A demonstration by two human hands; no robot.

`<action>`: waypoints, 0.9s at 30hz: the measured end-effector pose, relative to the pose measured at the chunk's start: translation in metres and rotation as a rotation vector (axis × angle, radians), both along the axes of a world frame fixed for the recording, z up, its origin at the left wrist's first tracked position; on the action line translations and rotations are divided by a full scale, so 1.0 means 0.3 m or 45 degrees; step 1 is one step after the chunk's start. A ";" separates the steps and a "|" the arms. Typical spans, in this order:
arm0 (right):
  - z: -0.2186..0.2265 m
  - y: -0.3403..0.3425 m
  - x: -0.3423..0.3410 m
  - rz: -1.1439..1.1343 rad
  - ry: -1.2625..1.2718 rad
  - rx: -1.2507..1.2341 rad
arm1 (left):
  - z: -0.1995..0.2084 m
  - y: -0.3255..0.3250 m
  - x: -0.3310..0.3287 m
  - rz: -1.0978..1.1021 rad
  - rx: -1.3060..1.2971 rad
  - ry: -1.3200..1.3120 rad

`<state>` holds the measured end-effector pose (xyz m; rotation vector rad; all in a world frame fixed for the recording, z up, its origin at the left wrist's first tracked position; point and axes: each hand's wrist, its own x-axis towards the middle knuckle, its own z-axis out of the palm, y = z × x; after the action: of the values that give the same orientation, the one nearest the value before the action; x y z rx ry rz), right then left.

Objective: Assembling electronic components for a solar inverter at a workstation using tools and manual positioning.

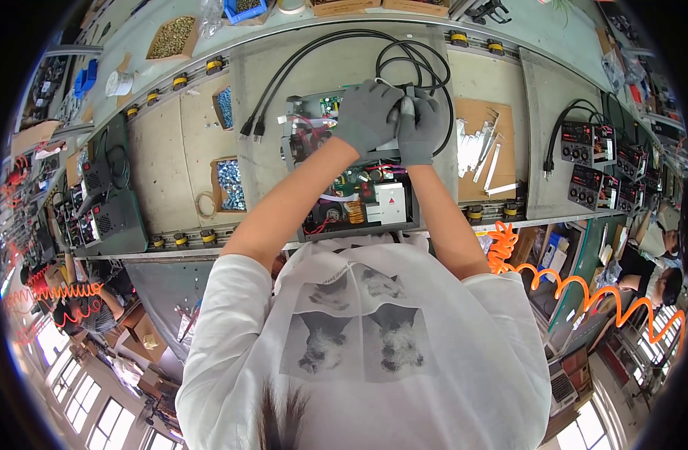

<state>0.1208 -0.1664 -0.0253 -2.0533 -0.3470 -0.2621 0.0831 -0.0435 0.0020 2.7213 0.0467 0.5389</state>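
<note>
An open metal device chassis [415,214] lies in front of me, with circuit boards, wires, a copper coil and a white plate [391,204] inside. Both my hands wear grey gloves and meet over its far edge. My left hand [369,118] is closed, fingers bent toward the right hand. Against it, my right hand [419,129] has its fingers pressed together around a spot where the black power cord [314,41] comes up to the chassis. What the fingertips grip is hidden. The cord loops beyond the hands, and its plugs [252,129] lie to the left.
Boxes of small screws [230,184] and a tape ring [204,202] stand left. On the right, metal strips [488,154] lie on cardboard. Finished-looking black units [588,142] sit farther right, others [96,184] at far left. An orange coiled hose [561,277] hangs near my right arm.
</note>
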 end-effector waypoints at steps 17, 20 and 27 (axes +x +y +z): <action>-0.031 -0.006 0.006 0.078 0.051 0.073 | -0.060 0.026 0.004 0.013 -0.288 -0.012; -0.023 -0.004 0.005 0.069 0.113 0.130 | -0.079 0.027 0.004 0.009 -0.274 -0.039; -0.027 -0.003 0.001 0.007 0.081 0.007 | -0.088 0.035 0.007 -0.082 -0.142 -0.071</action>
<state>0.1211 -0.1672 -0.0335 -2.0500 -0.3121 -0.1941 0.0851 -0.0329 -0.0245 2.5888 -0.0244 0.5760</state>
